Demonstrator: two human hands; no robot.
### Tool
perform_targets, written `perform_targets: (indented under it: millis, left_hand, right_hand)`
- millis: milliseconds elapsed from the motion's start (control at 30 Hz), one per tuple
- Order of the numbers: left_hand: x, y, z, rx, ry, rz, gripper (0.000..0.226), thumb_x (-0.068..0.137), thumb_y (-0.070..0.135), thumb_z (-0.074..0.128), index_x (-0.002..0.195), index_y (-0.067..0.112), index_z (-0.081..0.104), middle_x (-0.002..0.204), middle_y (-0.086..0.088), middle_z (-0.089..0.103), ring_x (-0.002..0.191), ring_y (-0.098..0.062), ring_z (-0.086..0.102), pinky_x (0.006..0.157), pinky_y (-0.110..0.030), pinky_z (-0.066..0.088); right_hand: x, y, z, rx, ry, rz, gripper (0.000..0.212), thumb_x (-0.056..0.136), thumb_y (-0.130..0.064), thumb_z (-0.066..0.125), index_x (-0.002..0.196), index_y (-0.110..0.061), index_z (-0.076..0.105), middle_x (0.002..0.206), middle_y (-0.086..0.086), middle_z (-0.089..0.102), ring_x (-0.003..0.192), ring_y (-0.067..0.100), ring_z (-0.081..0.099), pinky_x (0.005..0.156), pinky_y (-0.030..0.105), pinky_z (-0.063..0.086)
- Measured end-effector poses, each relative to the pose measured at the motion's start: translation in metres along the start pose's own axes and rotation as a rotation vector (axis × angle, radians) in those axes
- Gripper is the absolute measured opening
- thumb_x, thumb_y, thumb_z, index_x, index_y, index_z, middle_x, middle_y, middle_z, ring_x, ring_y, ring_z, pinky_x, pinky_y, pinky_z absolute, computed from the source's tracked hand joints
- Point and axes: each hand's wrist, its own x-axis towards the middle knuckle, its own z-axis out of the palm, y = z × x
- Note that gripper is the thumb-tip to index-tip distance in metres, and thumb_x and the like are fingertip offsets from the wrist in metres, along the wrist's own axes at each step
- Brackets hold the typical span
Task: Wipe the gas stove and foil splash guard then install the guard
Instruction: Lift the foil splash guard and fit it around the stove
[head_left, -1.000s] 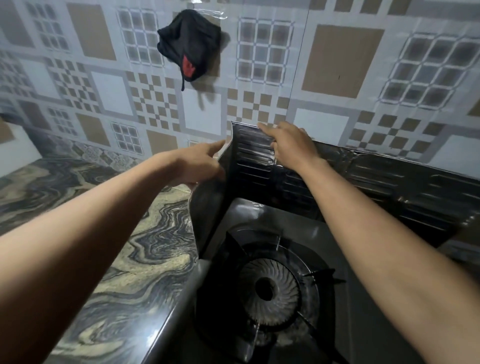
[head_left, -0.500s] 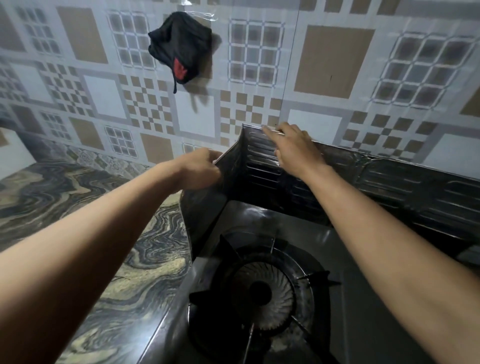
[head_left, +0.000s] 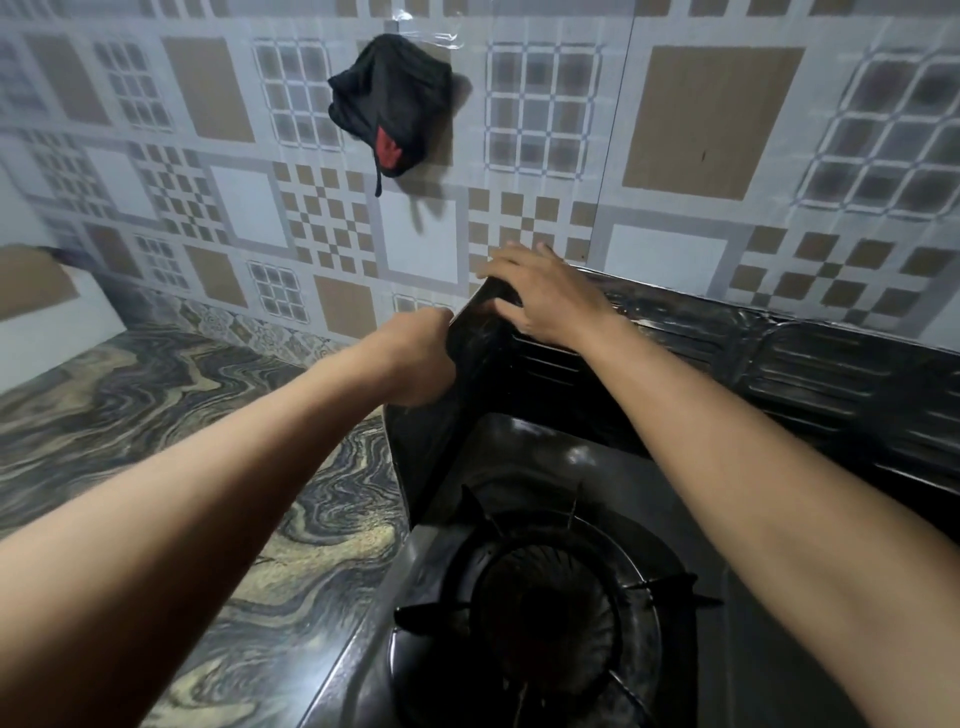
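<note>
The dark ribbed foil splash guard stands upright along the back of the gas stove, with a side panel folded forward along the stove's left edge. My left hand grips the outer face of that side panel near its top. My right hand lies over the guard's top corner, fingers spread on the fold. The burner with its black pan support sits below, between my forearms.
A marbled stone counter spreads to the left of the stove. The patterned tile wall rises right behind the guard. A black cloth with a red mark hangs on the wall above.
The left hand has closed on the side panel and pressed it in toward the stove's left edge. The right hand stays on the top corner. The view has shifted slightly.
</note>
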Motion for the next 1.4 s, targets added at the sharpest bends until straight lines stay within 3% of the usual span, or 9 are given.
perform_targets:
  millis: [367,567,700,767,900,1000,1067,1233,1400]
  left_hand:
    - [-0.013,0.002,-0.002,0.107,-0.033,0.024,0.051,0.082,-0.001,0.054,0.131,0.012,0.047,0.114,-0.012,0.062,0.097,-0.029,0.056,0.072,-0.030,0.039]
    - [-0.012,-0.007,-0.003,0.124,-0.093,0.014,0.096,0.082,-0.005,0.051,0.159,0.023,0.000,0.154,-0.015,0.040,0.133,-0.032,0.046,0.086,-0.025,0.039]
    - [-0.011,-0.005,-0.004,0.040,-0.080,-0.030,0.090,0.082,-0.004,0.049,0.159,0.020,0.007,0.147,-0.017,0.048,0.125,-0.036,0.053,0.077,-0.026,0.041]
    - [-0.010,-0.004,-0.007,-0.059,-0.156,-0.094,0.073,0.080,-0.004,0.049,0.150,0.013,0.035,0.124,-0.020,0.064,0.104,-0.039,0.066,0.063,-0.028,0.051]
    - [-0.001,0.001,-0.017,-0.130,-0.246,-0.201,0.038,0.080,-0.001,0.062,0.118,0.000,0.064,0.097,-0.019,0.072,0.078,-0.035,0.074,0.063,-0.046,0.062]
    - [0.013,0.010,-0.016,-0.160,-0.206,-0.149,0.068,0.084,0.003,0.064,0.146,0.009,0.036,0.128,-0.020,0.060,0.097,-0.034,0.068,0.081,-0.051,0.060]
    - [0.022,0.015,-0.014,-0.165,-0.165,-0.054,0.083,0.085,0.002,0.059,0.156,0.017,0.017,0.145,-0.018,0.048,0.116,-0.034,0.058,0.095,-0.047,0.053]
    - [0.036,0.014,-0.001,-0.154,-0.148,0.038,0.052,0.082,-0.001,0.049,0.132,0.012,0.044,0.114,-0.012,0.060,0.113,-0.035,0.056,0.093,-0.043,0.048]
    - [0.039,0.012,0.005,-0.133,-0.112,0.056,0.083,0.083,-0.006,0.047,0.156,0.014,0.012,0.139,-0.015,0.052,0.129,-0.032,0.047,0.104,-0.035,0.036]
  right_hand:
    - [-0.010,0.002,0.021,-0.200,0.005,0.009,0.098,0.077,-0.069,0.063,0.151,-0.015,0.027,0.156,0.011,0.031,0.144,0.030,0.032,0.120,0.056,0.016]
    - [-0.008,0.001,0.028,-0.234,0.034,0.043,0.107,0.074,-0.082,0.051,0.153,-0.016,0.022,0.158,0.010,0.030,0.148,0.029,0.025,0.120,0.056,0.014]
    - [-0.009,0.004,0.029,-0.181,-0.016,0.049,0.117,0.076,-0.080,0.052,0.158,-0.014,0.001,0.165,0.012,0.010,0.152,0.026,0.008,0.123,0.050,0.009]
    - [-0.016,0.007,0.025,-0.178,-0.032,0.040,0.118,0.077,-0.081,0.049,0.157,-0.013,-0.005,0.165,0.012,0.002,0.153,0.025,0.002,0.124,0.044,0.005]
    - [-0.040,0.012,0.014,-0.167,-0.071,0.032,0.094,0.089,-0.062,0.054,0.157,-0.011,0.013,0.164,0.014,0.015,0.152,0.027,0.012,0.124,0.040,0.009]
    - [-0.065,0.021,0.012,-0.296,0.057,0.023,0.050,0.087,-0.028,0.068,0.131,-0.006,0.059,0.139,0.020,0.053,0.132,0.038,0.047,0.107,0.050,0.041]
    - [-0.079,0.027,0.010,-0.452,0.091,0.086,0.040,0.079,-0.013,0.072,0.118,-0.004,0.065,0.132,0.022,0.057,0.124,0.040,0.052,0.098,0.052,0.046]
    - [-0.098,0.043,0.018,-0.659,-0.112,0.125,0.064,0.096,-0.011,0.039,0.156,-0.008,0.018,0.162,0.025,0.004,0.150,0.040,0.003,0.120,0.057,0.010]
    - [-0.090,0.060,0.035,-0.744,-0.086,0.068,0.075,0.098,-0.015,0.047,0.158,-0.014,0.003,0.162,0.021,-0.009,0.150,0.037,-0.008,0.120,0.055,0.002]
